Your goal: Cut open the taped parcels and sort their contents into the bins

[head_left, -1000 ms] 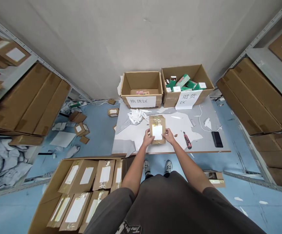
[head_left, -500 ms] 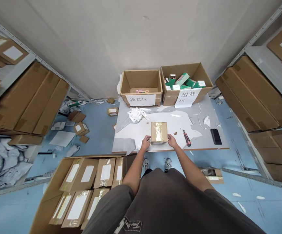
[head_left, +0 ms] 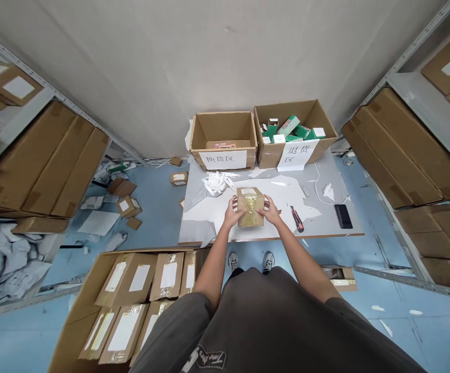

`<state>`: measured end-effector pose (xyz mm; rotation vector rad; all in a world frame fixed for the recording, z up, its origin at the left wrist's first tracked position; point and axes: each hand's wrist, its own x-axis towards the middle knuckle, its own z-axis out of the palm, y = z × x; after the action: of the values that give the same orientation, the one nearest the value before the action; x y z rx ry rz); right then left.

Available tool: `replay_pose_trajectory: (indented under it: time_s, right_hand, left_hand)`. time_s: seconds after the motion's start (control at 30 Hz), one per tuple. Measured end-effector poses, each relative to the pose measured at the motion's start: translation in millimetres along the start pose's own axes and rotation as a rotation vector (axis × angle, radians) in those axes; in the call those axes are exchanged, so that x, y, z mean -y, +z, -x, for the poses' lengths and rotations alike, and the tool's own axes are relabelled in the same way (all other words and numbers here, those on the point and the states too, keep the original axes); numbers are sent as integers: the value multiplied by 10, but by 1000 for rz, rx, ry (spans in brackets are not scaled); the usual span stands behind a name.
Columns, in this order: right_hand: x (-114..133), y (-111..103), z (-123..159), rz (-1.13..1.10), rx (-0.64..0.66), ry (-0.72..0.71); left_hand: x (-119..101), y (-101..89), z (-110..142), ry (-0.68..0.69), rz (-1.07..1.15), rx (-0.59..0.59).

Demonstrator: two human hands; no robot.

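Observation:
A small brown cardboard parcel [head_left: 250, 206], wrapped in shiny clear tape, sits between both my hands above the white sheet on the table [head_left: 326, 223]. My left hand [head_left: 233, 211] grips its left side with fingers curled on it. On the parcel's right side, my right hand [head_left: 269, 210] holds it the same way. A taped face points up at me and a small white label shows on the far edge. A red utility knife [head_left: 297, 219] lies just right of my right hand.
Two open cartons with paper signs stand at the table's back: the left carton [head_left: 224, 139] nearly bare, the right carton [head_left: 293, 132] full of green and white boxes. A black phone [head_left: 342, 216] and white cable lie at right. A big carton of labelled parcels [head_left: 131, 300] stands on the floor at my left. Shelves flank both sides.
The parcel was turned over in my hands: its white label faced up a second ago, then a taped side, and now another taped face shows. Both hands shifted to its sides.

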<state>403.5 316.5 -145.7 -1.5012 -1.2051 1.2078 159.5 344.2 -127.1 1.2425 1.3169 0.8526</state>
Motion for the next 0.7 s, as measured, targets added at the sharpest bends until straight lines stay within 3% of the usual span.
replay_pose_trajectory:
  time_s: [0.13,0.37,0.7]
  right_hand:
    - [-116,75,92,-4,23,6]
    - [-382,184,332,103,109,211]
    - [-267,198,430,153,192,174]
  left_hand:
    - [214,-10,129,0,8,27]
    - [528,54,343,26,-247,85]
    - [448,72,468,1,-334,141]
